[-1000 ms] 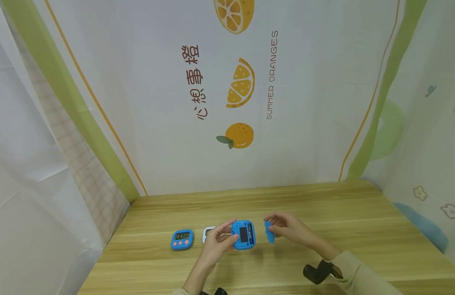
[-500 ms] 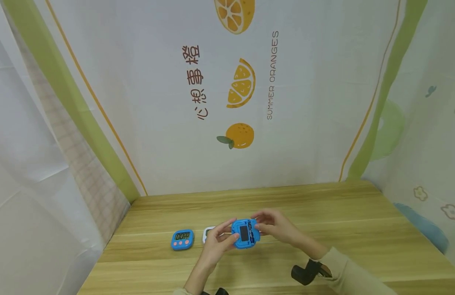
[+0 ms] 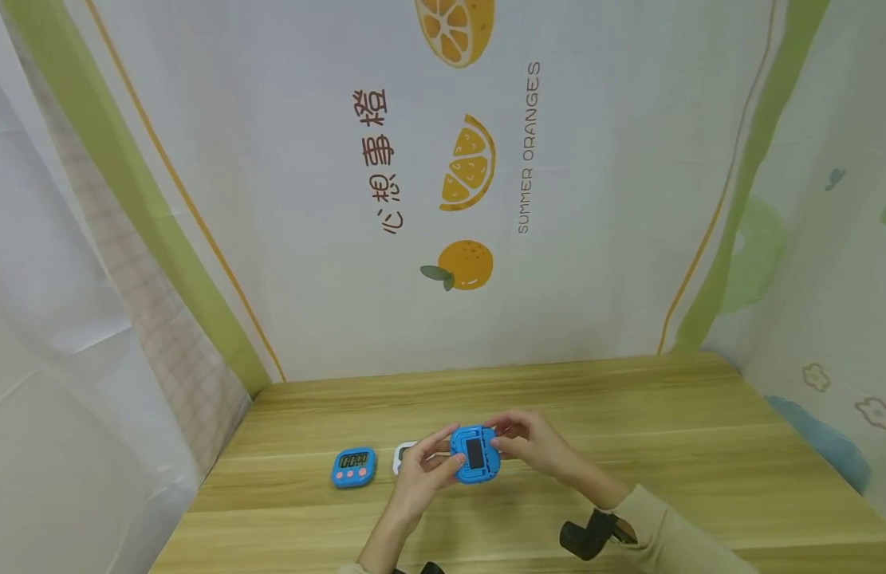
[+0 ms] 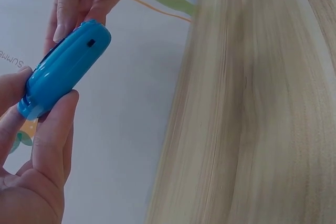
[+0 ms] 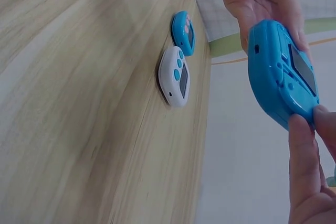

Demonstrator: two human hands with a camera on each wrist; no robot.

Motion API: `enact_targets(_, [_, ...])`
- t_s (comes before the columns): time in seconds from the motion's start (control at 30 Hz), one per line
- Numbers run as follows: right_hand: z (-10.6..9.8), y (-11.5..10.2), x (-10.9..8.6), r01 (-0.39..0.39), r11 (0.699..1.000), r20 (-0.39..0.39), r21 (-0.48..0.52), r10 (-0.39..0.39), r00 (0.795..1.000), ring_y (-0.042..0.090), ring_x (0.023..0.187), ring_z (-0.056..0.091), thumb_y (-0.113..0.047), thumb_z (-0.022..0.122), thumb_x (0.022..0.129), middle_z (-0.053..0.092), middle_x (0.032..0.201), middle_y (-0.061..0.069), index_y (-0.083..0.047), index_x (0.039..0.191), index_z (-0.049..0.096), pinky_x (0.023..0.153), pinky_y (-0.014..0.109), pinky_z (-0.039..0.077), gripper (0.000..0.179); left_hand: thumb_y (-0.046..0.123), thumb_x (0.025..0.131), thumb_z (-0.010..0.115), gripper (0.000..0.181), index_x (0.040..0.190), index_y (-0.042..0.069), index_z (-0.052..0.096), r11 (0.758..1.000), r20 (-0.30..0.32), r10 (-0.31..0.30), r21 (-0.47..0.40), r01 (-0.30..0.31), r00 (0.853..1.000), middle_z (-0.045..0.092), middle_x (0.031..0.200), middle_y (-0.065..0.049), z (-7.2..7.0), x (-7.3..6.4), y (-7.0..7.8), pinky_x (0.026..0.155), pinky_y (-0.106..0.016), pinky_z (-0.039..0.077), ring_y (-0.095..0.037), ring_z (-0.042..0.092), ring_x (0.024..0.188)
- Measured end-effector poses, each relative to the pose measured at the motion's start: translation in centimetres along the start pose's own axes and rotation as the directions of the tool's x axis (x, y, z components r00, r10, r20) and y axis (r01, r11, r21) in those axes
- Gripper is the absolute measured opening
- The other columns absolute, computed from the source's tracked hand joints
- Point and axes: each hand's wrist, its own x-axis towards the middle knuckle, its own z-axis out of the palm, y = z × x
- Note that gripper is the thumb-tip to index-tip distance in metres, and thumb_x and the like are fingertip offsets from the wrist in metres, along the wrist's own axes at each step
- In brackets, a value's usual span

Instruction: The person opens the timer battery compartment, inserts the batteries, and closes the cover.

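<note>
A blue digital timer (image 3: pixel 474 478) is held above the table with its back turned up, showing a dark rectangle. My left hand (image 3: pixel 423 472) grips its left edge between thumb and fingers. At the opposite edge my right hand (image 3: pixel 532 443) pinches the blue battery cover (image 3: pixel 491 461) against the timer's back, thumb on top. The cover lies over the battery slot, and the battery is hidden. In the left wrist view the timer (image 4: pixel 68 69) appears edge-on, tilted between both hands. The right wrist view shows the timer's side (image 5: pixel 265 72) with a small dark slot.
On the wooden table (image 3: pixel 629 414) left of my hands lies another blue timer (image 3: pixel 354 472) with pink buttons, its display lit. Beside it a white timer (image 5: pixel 172 80) with blue buttons is partly hidden by my left hand in the head view. A printed curtain (image 3: pixel 593 279) hangs behind.
My right hand has moved left, bringing the separate battery cover onto the timer's back, over the battery that was exposed. The left hand and timer have stayed nearly in place.
</note>
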Motion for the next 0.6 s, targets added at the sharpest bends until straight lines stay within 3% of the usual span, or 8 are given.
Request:
enact_targets(0.37, [0.04, -0.12, -0.03, -0.016, 0.999, -0.009, -0.040, 0.015, 1.000, 0.022, 0.078, 0.057, -0.004, 0.061, 0.082, 0.056, 0.095, 0.016, 0.008, 0.105, 0.055, 0.062, 0.027, 0.054, 0.027, 0.011, 0.084, 0.061, 0.049, 0.129, 0.002, 0.044, 1.000, 0.004, 0.011, -0.008, -0.011, 1.000, 0.053, 0.100, -0.011, 0.03, 0.08, -0.48, 0.073, -0.034, 0.053, -0.018, 0.058, 0.086])
enact_targets(0.6, [0.06, 0.10, -0.04, -0.054, 0.998, 0.010, 0.027, 0.054, 0.998, 0.020, 0.076, 0.058, -0.004, 0.063, 0.081, 0.053, 0.091, 0.014, 0.010, 0.105, 0.052, 0.065, 0.031, 0.054, 0.030, 0.011, 0.084, 0.061, 0.050, 0.130, 0.002, 0.043, 1.000, 0.022, 0.016, -0.016, -0.015, 1.000, 0.052, 0.101, -0.011, 0.01, 0.04, -0.37, 0.074, -0.034, 0.052, -0.018, 0.058, 0.087])
